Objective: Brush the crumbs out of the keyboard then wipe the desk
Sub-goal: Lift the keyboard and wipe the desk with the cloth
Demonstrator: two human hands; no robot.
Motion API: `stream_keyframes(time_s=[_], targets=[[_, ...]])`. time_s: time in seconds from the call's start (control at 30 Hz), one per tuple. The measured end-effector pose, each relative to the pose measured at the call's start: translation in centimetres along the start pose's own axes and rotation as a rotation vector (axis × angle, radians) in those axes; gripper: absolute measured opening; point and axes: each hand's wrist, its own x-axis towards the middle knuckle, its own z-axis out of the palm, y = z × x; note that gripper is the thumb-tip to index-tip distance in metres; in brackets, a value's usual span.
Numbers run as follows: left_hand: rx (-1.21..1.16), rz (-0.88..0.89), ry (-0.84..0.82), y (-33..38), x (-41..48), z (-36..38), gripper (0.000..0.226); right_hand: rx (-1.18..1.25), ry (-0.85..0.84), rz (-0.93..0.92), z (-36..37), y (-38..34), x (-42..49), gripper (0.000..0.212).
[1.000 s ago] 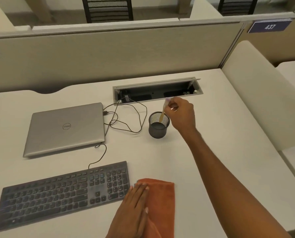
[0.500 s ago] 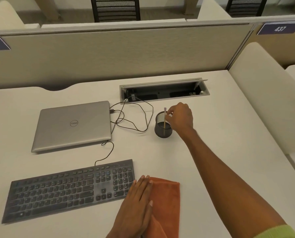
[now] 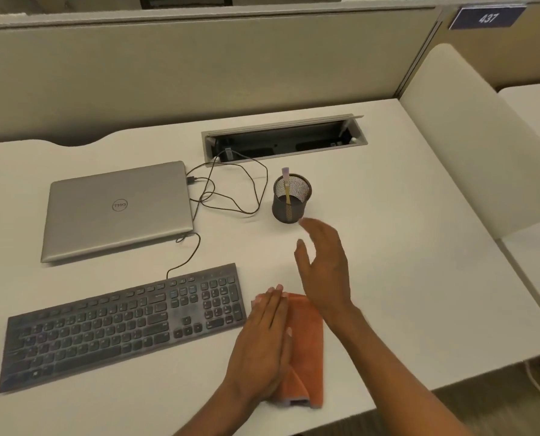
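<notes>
Head view: left hand [image 3: 262, 347] flat on cloth [image 3: 308, 350], right hand [image 3: 325, 269] spread empty near cup [image 3: 292, 201].

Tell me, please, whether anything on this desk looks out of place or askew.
Nothing is spilled or damaged. The keyboard lies at a slant to the desk edge, and a loose cable loops untidily between the laptop and the mesh cup.

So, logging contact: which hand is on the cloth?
The left hand, lying flat on the orange cloth; the right hand is open and holds nothing.
</notes>
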Motion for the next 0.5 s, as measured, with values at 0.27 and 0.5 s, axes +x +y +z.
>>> stream_keyframes(time_s=[0.27,0.5], targets=[[0.103,0.060,0.046,-1.7,-2.5,3.2,0.064,-0.143,-0.340,0.108,3.1,4.4,-15.3,0.058],[0.208,0.042,0.057,-1.4,-4.1,4.7,0.067,-0.300,-0.354,-0.140,3.9,6.5,-18.0,0.063]])
